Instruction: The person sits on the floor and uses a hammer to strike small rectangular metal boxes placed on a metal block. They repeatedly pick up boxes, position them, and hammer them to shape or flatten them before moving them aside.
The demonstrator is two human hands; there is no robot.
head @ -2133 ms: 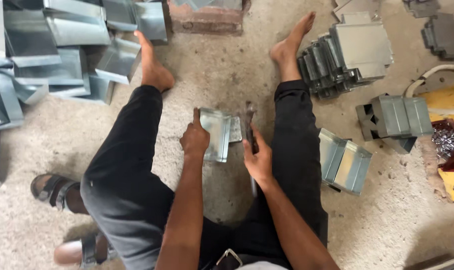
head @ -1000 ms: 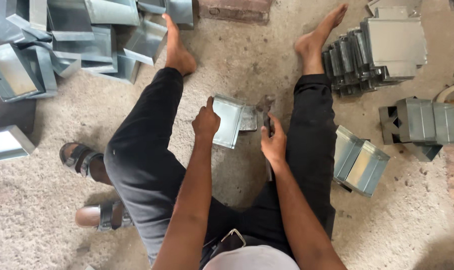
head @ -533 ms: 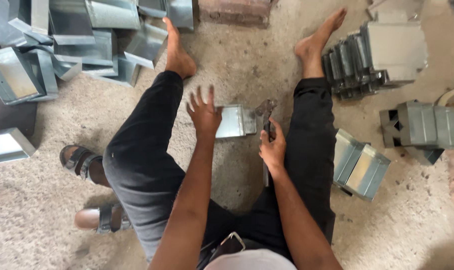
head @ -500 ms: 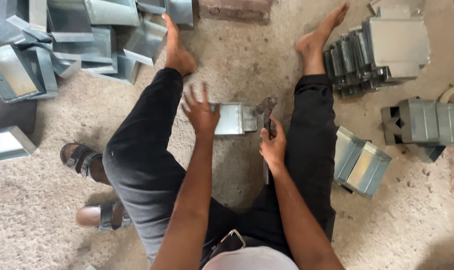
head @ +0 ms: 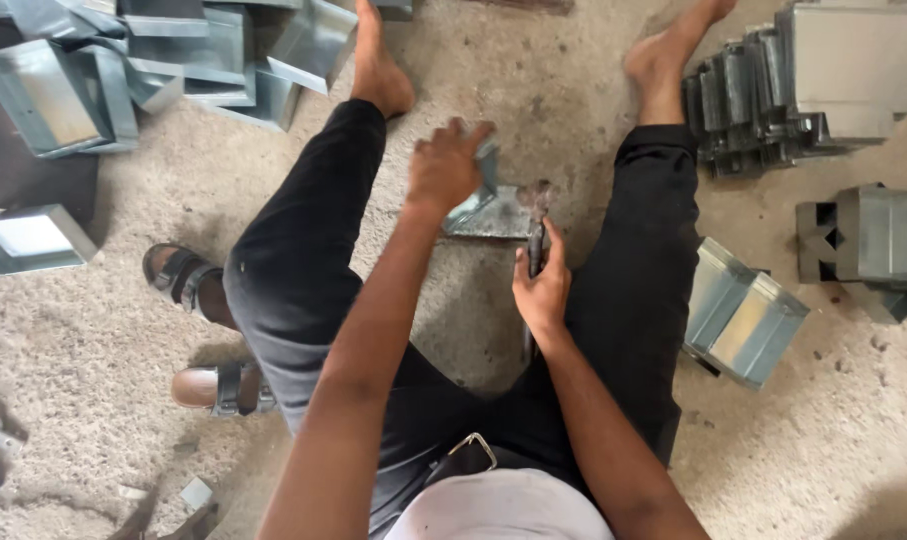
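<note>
I sit on a concrete floor with my legs spread. A folded sheet-metal piece [head: 493, 205] lies between my legs. My left hand [head: 445, 165] grips its upper left edge, the fingers curled over the metal. My right hand [head: 541, 285] is closed around the handle of a dark hand tool [head: 536, 235], whose head rests against the right end of the piece. Part of the piece is hidden under my left hand.
Folded metal box pieces lie heaped at the top left [head: 183, 50], stacked at the top right [head: 803, 80] and right [head: 873, 240]. One box [head: 741, 312] rests beside my right leg, another [head: 28, 240] at the left. Sandals [head: 188, 280] sit by my left thigh.
My left hand let go of the piece, opened above it, and now grips its upper left edge again. The piece has been turned. My right hand stayed on the tool.
</note>
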